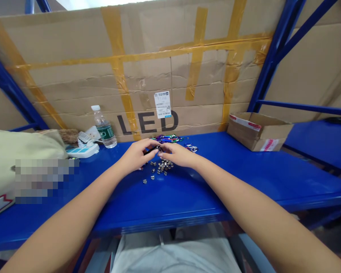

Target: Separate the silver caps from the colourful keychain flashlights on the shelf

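My left hand (pixel 136 153) and my right hand (pixel 177 153) meet over the blue shelf (pixel 216 178), fingertips together on a small dark stick-like object (pixel 152 149). Just below the fingers lies a heap of small silver button-like metal pieces (pixel 161 167), with a few strays toward me. Behind the hands sits a pile of coloured carabiner-style keychains (pixel 167 138), green, purple and blue. What exactly the dark object is cannot be told.
A water bottle (pixel 104 127) and a white power strip (pixel 82 151) stand at the back left, beside a pale green bag (pixel 19 155). An open cardboard box (pixel 258 131) sits at the right. A large taped carton (pixel 147 76) marked LED forms the back wall.
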A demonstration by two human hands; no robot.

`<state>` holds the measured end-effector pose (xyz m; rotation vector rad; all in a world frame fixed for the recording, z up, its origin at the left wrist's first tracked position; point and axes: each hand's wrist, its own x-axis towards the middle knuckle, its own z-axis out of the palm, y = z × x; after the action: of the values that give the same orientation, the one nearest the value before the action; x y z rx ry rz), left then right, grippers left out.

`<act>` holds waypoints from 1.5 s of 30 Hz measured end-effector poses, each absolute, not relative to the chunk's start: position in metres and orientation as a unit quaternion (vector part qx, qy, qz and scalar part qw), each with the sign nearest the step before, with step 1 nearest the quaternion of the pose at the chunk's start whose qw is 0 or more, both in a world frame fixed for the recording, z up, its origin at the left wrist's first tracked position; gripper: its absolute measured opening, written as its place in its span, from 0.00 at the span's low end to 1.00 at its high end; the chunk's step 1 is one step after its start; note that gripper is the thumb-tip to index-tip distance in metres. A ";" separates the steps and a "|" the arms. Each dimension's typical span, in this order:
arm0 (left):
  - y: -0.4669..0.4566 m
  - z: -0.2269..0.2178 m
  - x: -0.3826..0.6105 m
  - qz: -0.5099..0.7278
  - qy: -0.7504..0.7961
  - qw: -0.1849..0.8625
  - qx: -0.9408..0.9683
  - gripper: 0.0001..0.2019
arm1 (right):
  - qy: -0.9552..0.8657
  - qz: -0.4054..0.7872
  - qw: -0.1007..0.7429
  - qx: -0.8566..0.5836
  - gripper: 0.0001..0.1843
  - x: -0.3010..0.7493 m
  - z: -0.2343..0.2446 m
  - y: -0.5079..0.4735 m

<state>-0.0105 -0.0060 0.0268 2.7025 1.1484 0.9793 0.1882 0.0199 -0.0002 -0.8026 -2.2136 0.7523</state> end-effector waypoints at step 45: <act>-0.003 0.022 -0.009 0.368 0.371 0.010 0.852 0.14 | -0.841 0.097 0.309 -0.434 0.08 0.184 -0.001 0.016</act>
<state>-0.0090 -0.0026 0.0216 2.6617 1.1598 1.1483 0.1843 0.0159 -0.0010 -1.1469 -2.2210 0.2573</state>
